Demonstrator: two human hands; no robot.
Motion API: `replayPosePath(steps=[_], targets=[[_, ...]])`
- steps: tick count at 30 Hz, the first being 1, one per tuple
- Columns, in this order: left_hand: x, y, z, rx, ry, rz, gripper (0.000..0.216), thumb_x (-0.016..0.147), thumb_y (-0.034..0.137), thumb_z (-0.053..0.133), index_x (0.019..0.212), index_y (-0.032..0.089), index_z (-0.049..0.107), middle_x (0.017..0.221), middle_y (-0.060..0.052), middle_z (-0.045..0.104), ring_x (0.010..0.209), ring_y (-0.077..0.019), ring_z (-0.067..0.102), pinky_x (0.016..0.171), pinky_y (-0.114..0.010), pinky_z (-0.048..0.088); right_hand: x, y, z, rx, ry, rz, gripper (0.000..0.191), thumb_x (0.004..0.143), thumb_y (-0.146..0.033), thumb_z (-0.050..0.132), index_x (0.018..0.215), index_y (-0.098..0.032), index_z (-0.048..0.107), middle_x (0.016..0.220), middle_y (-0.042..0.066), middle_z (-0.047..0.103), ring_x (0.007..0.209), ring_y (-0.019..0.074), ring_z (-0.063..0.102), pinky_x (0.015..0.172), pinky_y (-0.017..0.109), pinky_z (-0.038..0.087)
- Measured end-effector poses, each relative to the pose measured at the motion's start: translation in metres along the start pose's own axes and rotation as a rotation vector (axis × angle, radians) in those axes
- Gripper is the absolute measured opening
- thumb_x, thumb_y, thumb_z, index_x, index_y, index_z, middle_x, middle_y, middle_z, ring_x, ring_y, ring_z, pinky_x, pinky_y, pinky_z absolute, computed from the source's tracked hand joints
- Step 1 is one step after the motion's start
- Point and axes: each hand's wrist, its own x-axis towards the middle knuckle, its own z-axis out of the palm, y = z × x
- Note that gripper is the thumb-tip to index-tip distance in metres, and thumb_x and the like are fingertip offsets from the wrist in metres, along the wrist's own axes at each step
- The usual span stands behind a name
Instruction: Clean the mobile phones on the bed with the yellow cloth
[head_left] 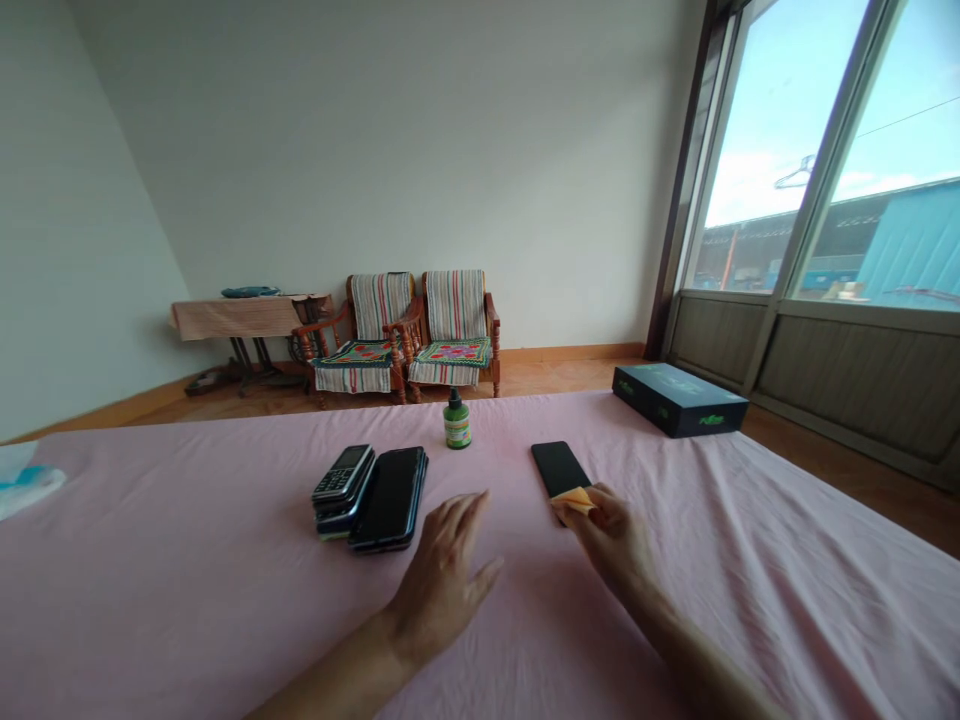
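A black smartphone (559,465) lies flat on the pink sheet (247,610). My right hand (611,535) is closed on a small orange cloth (574,500), which rests over the near end of that phone. To the left, my left hand (446,570) is held with its fingers stretched and thumb apart, holding nothing. Beyond its fingertips, on the left, are a stack of smartphones (390,500) and, beside it, a stack topped by a silver keypad phone (345,472). A green bottle (457,422) with a black top stands upright farther back.
A black box (679,398) with green lettering sits at the sheet's far right corner. A white and blue plastic item (30,480) lies at the left edge. Past the sheet are two wooden chairs (454,330) and a covered table (240,318); windows (765,150) are on the right.
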Motion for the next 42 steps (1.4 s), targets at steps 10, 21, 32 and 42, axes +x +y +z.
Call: replayPosePath(steps=[10,21,32,42], targets=[[-0.034,-0.078,-0.04,0.457,0.028,-0.033,0.044,0.087,0.028,0.056,0.128,0.012,0.053,0.128,-0.017,0.058,0.116,-0.033,0.052,0.093,-0.049,0.043,-0.015,-0.01,0.016,-0.077,-0.136,-0.118,0.03,0.078,-0.043,0.06,0.061,-0.02,0.068,0.068,0.003,0.053,0.057,0.0136,0.046,0.048,0.024,0.031],[-0.035,-0.077,-0.048,0.447,0.085,0.096,0.031,0.096,0.028,0.045,0.123,0.02,0.058,0.118,-0.01,0.066,0.103,-0.0278,0.06,0.083,-0.042,0.045,-0.014,0.0,0.015,-0.125,-0.121,-0.148,0.028,0.08,-0.039,0.06,0.062,-0.019,0.069,0.068,0.002,0.051,0.056,0.0124,0.045,0.048,0.023,0.031],[-0.045,-0.018,-0.055,0.379,0.167,0.44,0.033,0.097,0.022,0.047,0.129,0.013,0.05,0.102,-0.008,0.071,0.093,-0.0225,0.065,0.086,-0.038,0.047,-0.014,-0.002,0.014,-0.135,-0.109,-0.148,0.029,0.08,-0.04,0.061,0.061,-0.018,0.068,0.067,0.002,0.051,0.056,0.0126,0.045,0.048,0.024,0.031],[-0.043,-0.003,-0.034,0.096,-0.17,0.392,0.054,0.084,0.052,0.059,0.127,0.021,0.054,0.116,-0.009,0.067,0.104,-0.0276,0.062,0.093,-0.043,0.049,-0.015,-0.002,0.015,-0.14,-0.108,-0.156,0.029,0.08,-0.039,0.061,0.062,-0.018,0.068,0.068,0.002,0.051,0.057,0.0129,0.045,0.048,0.024,0.032]])
